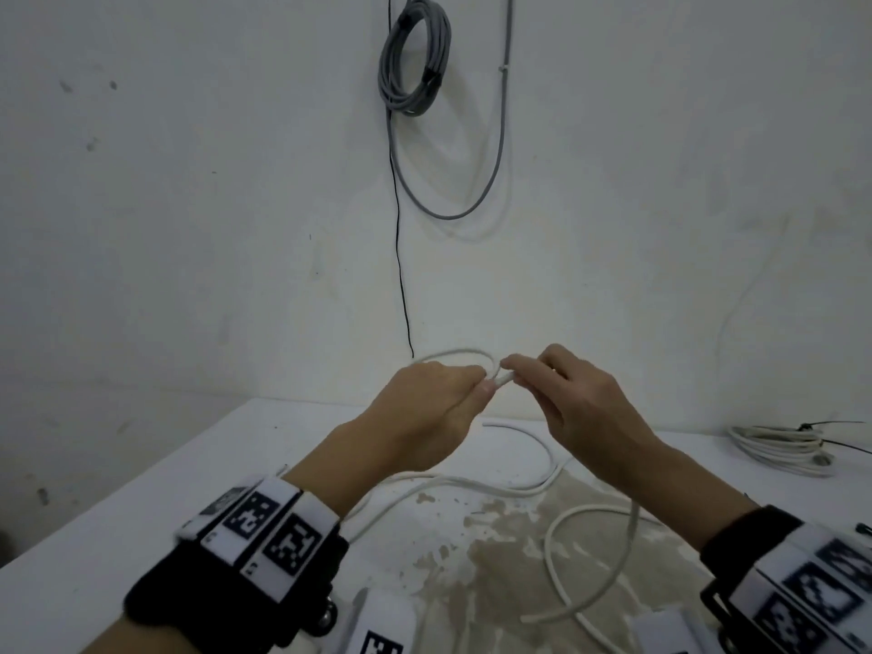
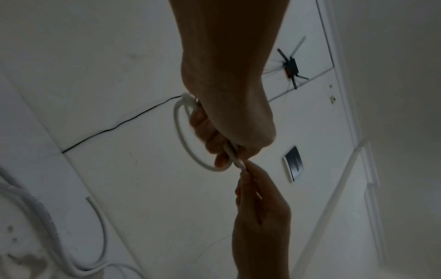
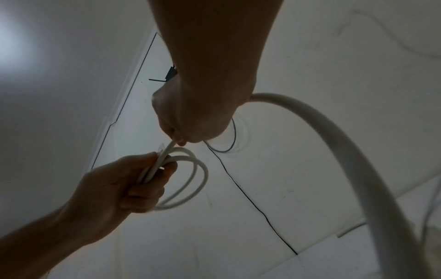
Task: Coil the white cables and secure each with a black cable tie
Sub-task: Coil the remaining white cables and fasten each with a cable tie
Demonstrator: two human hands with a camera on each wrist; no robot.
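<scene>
Both hands raised above the bench [image 1: 155, 469], meeting in the middle. Left hand [image 1: 431, 408] curled round a small coil [image 3: 188, 175] of the white cable [image 1: 557, 549], two loops so far, standing out past the fingers [image 3: 143, 196] away from the body. Right hand [image 1: 573, 408] pinching the same cable just beside the left fingertips, short stretch between them lying left to right. Free length hanging from the right hand down to the bench, curling there toward the body. Next loop probably to be fed leftward into the left grip, right hand nearer the slack. One finished bundle [image 1: 778, 448] with black tie [image 1: 821, 424] far right on the bench.
</scene>
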